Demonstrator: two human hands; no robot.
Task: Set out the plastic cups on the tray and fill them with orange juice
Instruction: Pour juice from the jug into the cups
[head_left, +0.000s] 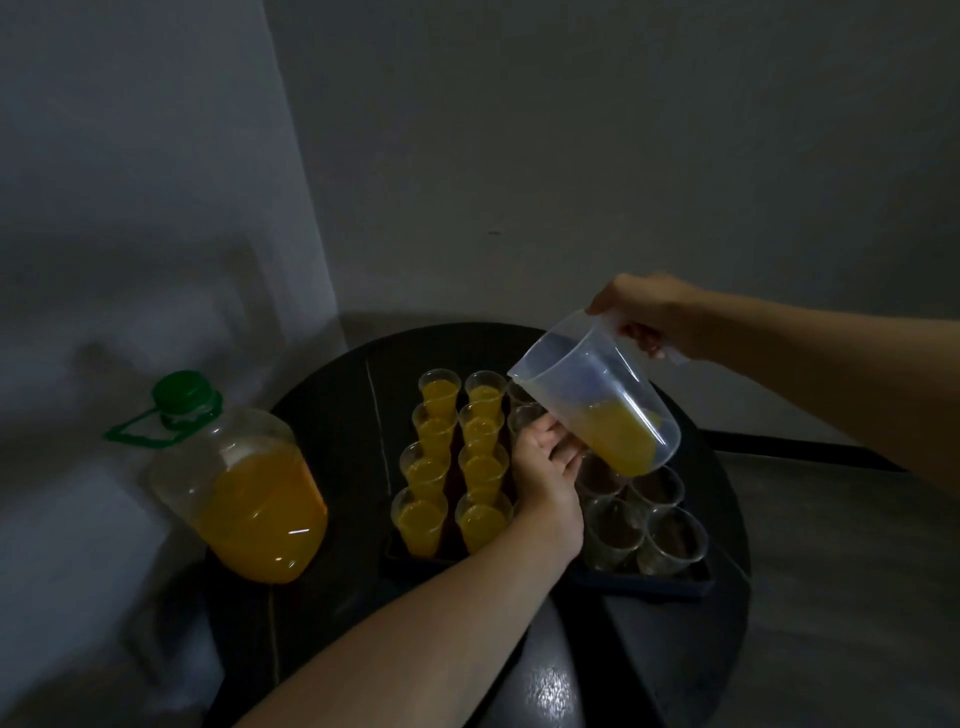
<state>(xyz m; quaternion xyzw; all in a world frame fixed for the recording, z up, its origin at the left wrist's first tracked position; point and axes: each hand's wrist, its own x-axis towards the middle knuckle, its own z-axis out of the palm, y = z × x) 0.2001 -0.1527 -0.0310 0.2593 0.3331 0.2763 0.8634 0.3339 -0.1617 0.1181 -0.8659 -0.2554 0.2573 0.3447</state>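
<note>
- The right hand (657, 312) grips the handle of a clear plastic jug (597, 395). Its fingers (644, 338) are wrapped through the handle and clamped on it.
- The jug is held in the air, tilted with its spout down and away from those fingers. Orange juice (623, 441) is pooled in its lower side.
- The left hand (548, 483) reaches over the tray (649, 582), with its fingers (566, 454) curled just under the jug's base.
- The thumb lies against a clear cup (524, 415). I cannot tell whether the fingers actually clasp a cup, as the hand and jug cover that spot.
- Left of the left fingers, eight filled cups (480, 465) stand upright in two rows on the tray, each holding orange juice.
- Right of and nearer than those fingers, below the jug, the empty cups (670, 535) stand upright, close together on the same tray.
- Further left of the left fingers, well apart from the tray, a big clear bottle (244, 493) stands on the dark round counter (332, 405). It is about half full of orange juice.
- The bottle has a green cap (184, 392) and a green carry loop.
</note>
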